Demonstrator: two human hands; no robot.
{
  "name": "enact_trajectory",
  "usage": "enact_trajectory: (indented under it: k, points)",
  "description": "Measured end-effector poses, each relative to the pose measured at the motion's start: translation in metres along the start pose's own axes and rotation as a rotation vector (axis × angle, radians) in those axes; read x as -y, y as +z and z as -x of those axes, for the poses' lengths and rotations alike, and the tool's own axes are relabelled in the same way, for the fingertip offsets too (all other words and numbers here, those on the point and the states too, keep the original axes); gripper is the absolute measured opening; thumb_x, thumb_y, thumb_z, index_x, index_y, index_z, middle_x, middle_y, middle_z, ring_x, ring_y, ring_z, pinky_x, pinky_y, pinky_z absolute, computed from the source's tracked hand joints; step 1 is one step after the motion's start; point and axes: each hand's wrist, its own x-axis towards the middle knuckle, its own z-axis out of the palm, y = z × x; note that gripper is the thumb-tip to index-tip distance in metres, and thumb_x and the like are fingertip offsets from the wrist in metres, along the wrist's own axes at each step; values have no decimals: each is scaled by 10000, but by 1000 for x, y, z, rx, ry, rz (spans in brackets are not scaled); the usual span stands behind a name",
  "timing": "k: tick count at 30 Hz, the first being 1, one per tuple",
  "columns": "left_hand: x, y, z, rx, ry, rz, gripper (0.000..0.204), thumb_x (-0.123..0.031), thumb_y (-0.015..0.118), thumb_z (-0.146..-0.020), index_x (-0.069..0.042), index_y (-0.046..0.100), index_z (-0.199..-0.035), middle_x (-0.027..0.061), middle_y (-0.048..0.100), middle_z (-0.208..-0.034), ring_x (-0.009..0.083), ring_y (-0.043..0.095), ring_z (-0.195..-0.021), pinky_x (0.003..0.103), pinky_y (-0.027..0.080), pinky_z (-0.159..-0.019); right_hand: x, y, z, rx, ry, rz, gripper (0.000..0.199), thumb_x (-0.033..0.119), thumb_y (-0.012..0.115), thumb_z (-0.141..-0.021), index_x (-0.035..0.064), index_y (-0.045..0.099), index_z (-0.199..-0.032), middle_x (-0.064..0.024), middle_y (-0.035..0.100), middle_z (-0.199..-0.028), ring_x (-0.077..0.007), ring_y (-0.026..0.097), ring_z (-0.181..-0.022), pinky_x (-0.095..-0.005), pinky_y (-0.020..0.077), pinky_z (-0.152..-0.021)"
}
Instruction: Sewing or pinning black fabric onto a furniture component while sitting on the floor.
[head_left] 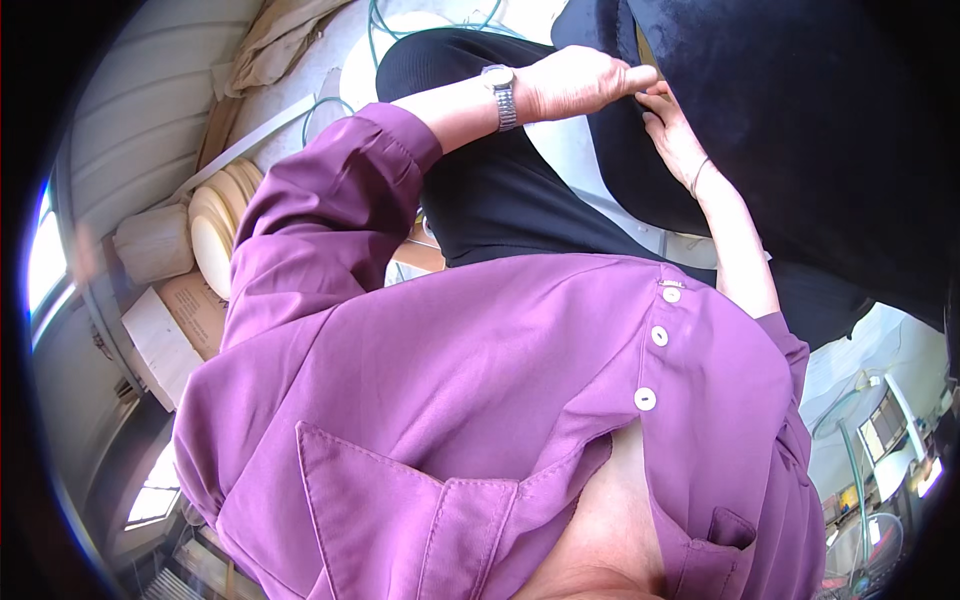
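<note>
A large, dark blue-black cloth (780,130) with a soft sheen spreads across the upper right, over and beside my legs. My left hand (580,82), with a silver watch (499,97) on its wrist, comes in from the left; its thumb presses against bent fingers at the cloth's edge. Facing it, my right hand (678,140) wears a thin dark band and pinches the cloth, its fingertips close to my left thumb. A narrow tan strip (645,45) shows in a gap in the cloth just beyond the fingers. Anything small between the fingertips is hidden.
My black-trousered leg (500,190) lies below my left forearm. Stacked pale round discs (212,230), a cardboard box (190,310) and a beige bundle (153,243) stand at the left. Green tubing (375,30) runs at the top, and a fan (880,540) stands lower right.
</note>
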Motion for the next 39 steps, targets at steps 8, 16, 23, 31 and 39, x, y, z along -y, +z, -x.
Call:
enact_trajectory:
  k: [8, 16, 23, 31, 39]
  points:
    - [-26, -92, 58, -346, -474, 676, 141, -139, 578, -1045, -61, 668, -1120, 19, 574, -714, 102, 552, -649, 261, 469, -603, 12, 4, -4, -56, 123, -337, 187, -49, 546, -964, -34, 615, -1137, -64, 446, -1167, -201, 497, -1130, -231, 378, -1001]
    - [-91, -134, 116, -592, -119, 1069, 196, -104, 511, -1047, 58, 620, -1065, 77, 550, -773, 114, 477, -614, 273, 451, -558, 18, -2, 0, 0, 74, -129, 197, -52, 524, -974, -54, 605, -1154, -63, 433, -1183, -186, 498, -1114, -220, 383, -986]
    - [-105, -153, 132, -364, 299, 1279, 227, -126, 545, -1006, 92, 604, -981, 133, 573, -756, 177, 538, -580, 306, 475, -515, 29, -6, -3, 42, 190, -241, 200, -62, 516, -969, -58, 600, -1151, -66, 430, -1168, -179, 502, -1082, -215, 389, -949]
    - [-99, -163, 112, 0, 477, 1227, 218, -136, 566, -1003, 66, 642, -1032, 148, 634, -883, 220, 617, -697, 319, 520, -631, 40, -9, -4, 33, 213, -204, 204, -68, 515, -962, -69, 596, -1149, -63, 431, -1167, -183, 521, -1049, -220, 406, -934]
    - [-59, -170, 106, 15, 18, 847, 180, -95, 607, -971, 24, 676, -1087, 155, 682, -1033, 225, 683, -812, 316, 552, -723, 53, -10, 1, 9, -97, 97, 266, -60, 544, -934, -52, 617, -1190, -109, 505, -1427, -293, 537, -1266, -331, 420, -1112]
